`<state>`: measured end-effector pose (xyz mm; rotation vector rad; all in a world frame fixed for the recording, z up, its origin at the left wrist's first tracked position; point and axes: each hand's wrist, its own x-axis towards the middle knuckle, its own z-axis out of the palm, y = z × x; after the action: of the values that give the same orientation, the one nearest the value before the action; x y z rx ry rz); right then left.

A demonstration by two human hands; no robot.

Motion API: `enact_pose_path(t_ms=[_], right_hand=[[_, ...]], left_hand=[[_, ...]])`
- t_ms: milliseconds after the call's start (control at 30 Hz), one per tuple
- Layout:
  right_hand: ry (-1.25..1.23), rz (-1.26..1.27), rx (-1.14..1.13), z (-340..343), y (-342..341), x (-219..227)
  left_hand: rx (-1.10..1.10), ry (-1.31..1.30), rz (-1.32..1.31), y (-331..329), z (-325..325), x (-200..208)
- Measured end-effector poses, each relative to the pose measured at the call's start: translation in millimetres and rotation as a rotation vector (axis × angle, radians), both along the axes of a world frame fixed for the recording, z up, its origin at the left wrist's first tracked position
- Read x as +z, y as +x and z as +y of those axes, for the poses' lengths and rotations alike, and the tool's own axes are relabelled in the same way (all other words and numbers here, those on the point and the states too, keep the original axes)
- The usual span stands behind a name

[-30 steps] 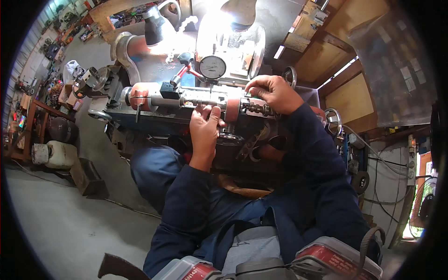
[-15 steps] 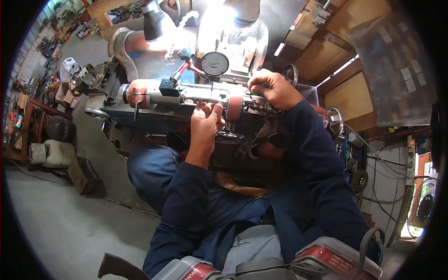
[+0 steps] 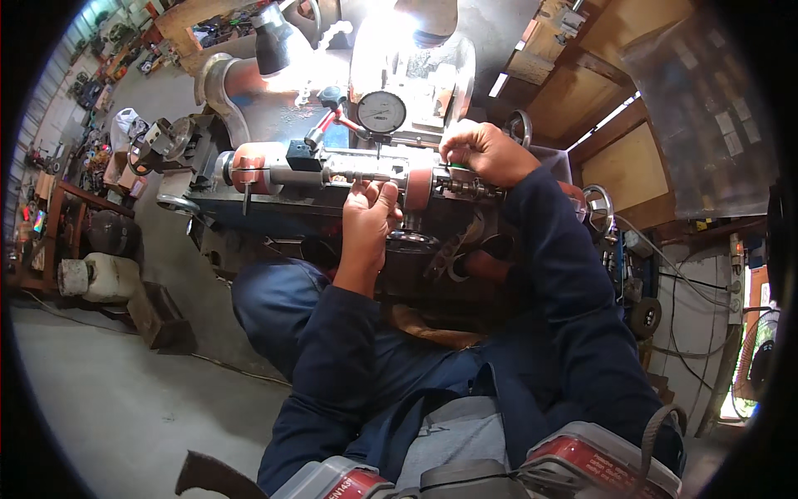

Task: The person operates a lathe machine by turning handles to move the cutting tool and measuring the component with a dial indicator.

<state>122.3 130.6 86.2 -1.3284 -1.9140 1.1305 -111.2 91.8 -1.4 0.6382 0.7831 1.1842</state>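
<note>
Counted from the left hand (image 3: 368,223), the small wheel (image 3: 413,241) is near 4 o'clock. The left fingers are drawn narrow at the metal rod (image 3: 366,176), just at 12 o'clock; a firm hold I cannot tell. This rod lies crosswise, and an orange ring (image 3: 418,190) stands at 2 o'clock. Farther at 2 o'clock, the right hand (image 3: 489,155) has fingertips bent close together; what they hold is hidden. The black block (image 3: 303,155) is toward 10 o'clock, the round dial (image 3: 381,112) at 12, the lamp (image 3: 281,41) at 11.
</note>
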Motion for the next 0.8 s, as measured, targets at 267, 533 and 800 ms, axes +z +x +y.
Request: enact_pose_path(t_ms=[267, 533, 800], right_hand=[[0.14, -0.036, 0.046, 5.0, 8.2, -15.1], [0.345, -0.224, -0.034, -14.3, -8.6, -1.5], [0.42, -0.343, -0.08, -19.2, -14.4, 6.2]], left_hand=[[-0.016, -0.015, 0.033, 4.8, 0.2, -0.8], [-0.034, -0.024, -0.003, 2.8, 0.2, -1.1], [-0.048, 0.01, -0.022, 3.6, 2.6, -7.3]])
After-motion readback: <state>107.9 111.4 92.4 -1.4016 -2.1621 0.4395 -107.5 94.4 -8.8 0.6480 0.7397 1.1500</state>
